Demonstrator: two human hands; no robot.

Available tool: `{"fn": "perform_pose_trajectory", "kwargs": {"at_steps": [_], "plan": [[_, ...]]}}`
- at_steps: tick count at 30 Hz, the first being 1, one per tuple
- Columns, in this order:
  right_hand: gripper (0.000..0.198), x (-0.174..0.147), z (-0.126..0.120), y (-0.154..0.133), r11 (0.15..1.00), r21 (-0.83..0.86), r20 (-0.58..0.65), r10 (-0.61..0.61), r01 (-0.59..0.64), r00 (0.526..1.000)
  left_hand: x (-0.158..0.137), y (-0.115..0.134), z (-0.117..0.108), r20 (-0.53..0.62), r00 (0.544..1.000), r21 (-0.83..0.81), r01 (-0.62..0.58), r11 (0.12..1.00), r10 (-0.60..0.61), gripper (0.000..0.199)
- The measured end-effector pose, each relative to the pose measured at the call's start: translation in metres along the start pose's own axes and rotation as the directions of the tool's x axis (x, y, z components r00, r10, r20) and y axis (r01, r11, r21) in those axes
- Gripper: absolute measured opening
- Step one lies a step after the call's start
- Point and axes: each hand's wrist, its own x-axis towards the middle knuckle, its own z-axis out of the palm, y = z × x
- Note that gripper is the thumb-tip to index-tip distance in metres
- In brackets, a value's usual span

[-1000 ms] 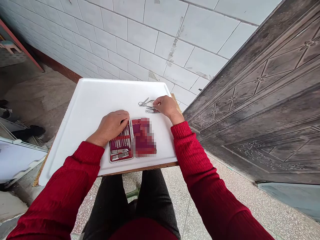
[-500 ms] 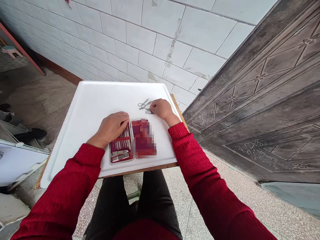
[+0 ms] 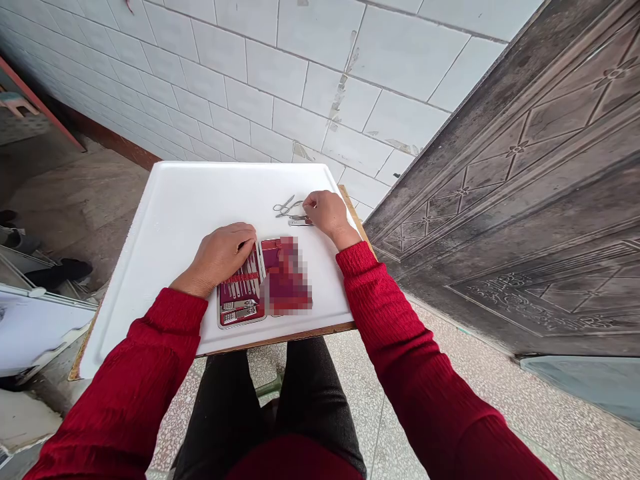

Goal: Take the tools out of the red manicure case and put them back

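An open manicure case (image 3: 241, 323) with a red lining lies near the table's front edge. Nail clippers (image 3: 239, 310) and several slim metal tools (image 3: 243, 283) sit in its left half; pixel blocks blur much of the right half. Over the case's upper left bends my left hand (image 3: 220, 257), fingers curled round its far end, thumb above the tools. Farther back, small scissors (image 3: 284, 207) and a nail clipper (image 3: 299, 221) lie on the white surface. My right hand (image 3: 326, 212) is just right of them, thumb and fingertips pinched together; whatever they hold is hidden.
A white board with a raised rim (image 3: 165, 200) covers the wooden tabletop. Behind it rises a white tiled wall (image 3: 280, 73). A dark carved panel (image 3: 500, 200) stands close on the right, and a white-topped item (image 3: 40, 327) is at left.
My right hand has lifted slightly away from the nail clipper, so more of the clipper shows. My left hand stays on the case. The view has shifted a little.
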Motion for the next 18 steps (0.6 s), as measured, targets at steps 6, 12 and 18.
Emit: {"fn": "perform_pose_trajectory", "kwargs": {"at_steps": [6,12,18], "plan": [[0.018,-0.003,-0.013,0.002,0.999,0.05,0.117,-0.024,0.018,0.993,0.0,0.001,-0.001,0.01,1.0,0.008,0.011,1.0,-0.011,0.039],[0.012,-0.004,-0.016,0.0,0.998,0.009,0.156,-0.061,0.06,0.986,0.0,-0.002,0.002,0.001,1.0,0.022,0.013,1.0,-0.013,0.038],[0.017,-0.002,-0.011,-0.001,0.994,-0.064,0.131,-0.081,0.09,0.988,0.0,-0.004,0.003,0.002,1.0,0.017,0.017,1.0,-0.017,0.038]]}}
